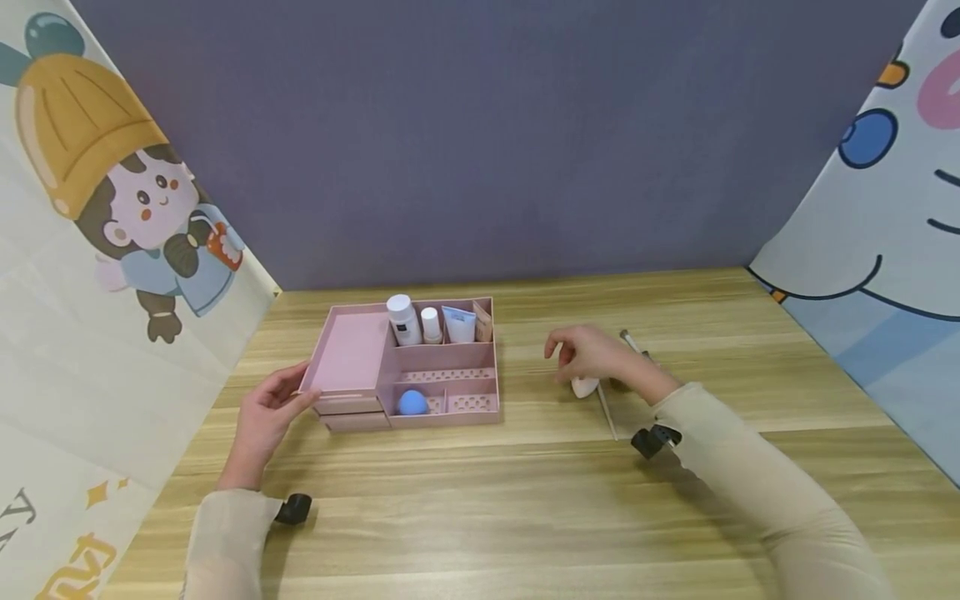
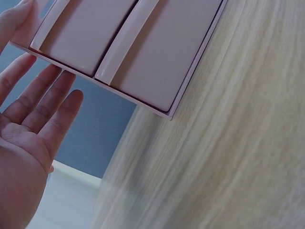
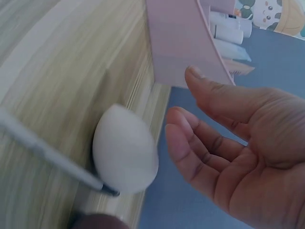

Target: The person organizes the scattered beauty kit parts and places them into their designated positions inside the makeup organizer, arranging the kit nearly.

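Observation:
A pink makeup organizer (image 1: 444, 422) stands on the table at the left. At its front left corner my left hand (image 1: 272, 410) grips it, thumb on the front edge and fingers along the side; the left wrist view shows the fingertips at the side of the drawers (image 2: 147, 52). My right hand (image 1: 592, 354) hovers over a white egg-shaped makeup sponge (image 3: 125, 150), thumb and bent fingers apart with nothing between them. Beside that sponge lies a thin brush (image 1: 607, 412). Another brush (image 1: 628, 339) is partly hidden behind the right hand.
White bottles (image 1: 404, 322) and a light blue tube (image 1: 459, 325) stand in the organizer's back row. A blue makeup sponge (image 1: 412, 403) sits in a front compartment. A grey-blue panel (image 1: 480, 150) rises behind the table (image 1: 480, 508), with printed cloths on both sides.

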`<state>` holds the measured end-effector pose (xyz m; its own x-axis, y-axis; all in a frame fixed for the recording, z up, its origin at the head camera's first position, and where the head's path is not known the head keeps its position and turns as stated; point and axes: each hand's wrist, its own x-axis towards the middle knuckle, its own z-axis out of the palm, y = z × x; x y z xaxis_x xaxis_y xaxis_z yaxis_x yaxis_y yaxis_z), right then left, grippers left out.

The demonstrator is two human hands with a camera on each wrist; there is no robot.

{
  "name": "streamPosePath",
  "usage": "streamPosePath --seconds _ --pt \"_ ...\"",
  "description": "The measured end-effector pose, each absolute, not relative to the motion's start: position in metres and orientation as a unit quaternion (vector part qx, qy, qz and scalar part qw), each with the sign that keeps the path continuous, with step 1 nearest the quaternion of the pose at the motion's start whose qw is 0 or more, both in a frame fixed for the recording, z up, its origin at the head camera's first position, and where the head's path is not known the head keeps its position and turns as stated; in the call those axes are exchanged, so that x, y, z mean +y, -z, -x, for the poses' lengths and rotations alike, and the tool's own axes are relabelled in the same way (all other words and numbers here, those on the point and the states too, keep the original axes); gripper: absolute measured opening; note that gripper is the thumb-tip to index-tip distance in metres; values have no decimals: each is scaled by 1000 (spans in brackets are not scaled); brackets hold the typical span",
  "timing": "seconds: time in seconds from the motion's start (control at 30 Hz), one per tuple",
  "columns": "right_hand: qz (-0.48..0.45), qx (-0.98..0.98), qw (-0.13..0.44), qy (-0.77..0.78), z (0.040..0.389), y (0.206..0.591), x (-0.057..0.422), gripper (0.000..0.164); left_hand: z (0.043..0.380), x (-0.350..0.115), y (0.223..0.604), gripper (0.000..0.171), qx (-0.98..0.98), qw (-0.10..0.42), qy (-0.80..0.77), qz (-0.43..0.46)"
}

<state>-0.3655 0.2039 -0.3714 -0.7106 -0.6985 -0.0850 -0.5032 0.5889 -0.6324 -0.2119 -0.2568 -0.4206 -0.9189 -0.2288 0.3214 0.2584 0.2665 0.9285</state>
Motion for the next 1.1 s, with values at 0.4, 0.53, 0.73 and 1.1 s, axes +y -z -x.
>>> streamPosePath --seconds 0.4,0.53,0.73,1.1 --pt "328 897 152 255 368 367 223 36 212 -256 420 36 -762 207 613 13" --pt "331 899 149 246 367 365 226 38 212 -257 420 37 -763 207 612 14" --pt "326 906 150 223 369 369 228 39 213 -258 421 37 -760 213 613 22" --pt "329 920 124 176 372 380 225 34 213 -258 422 37 -756 210 619 29"
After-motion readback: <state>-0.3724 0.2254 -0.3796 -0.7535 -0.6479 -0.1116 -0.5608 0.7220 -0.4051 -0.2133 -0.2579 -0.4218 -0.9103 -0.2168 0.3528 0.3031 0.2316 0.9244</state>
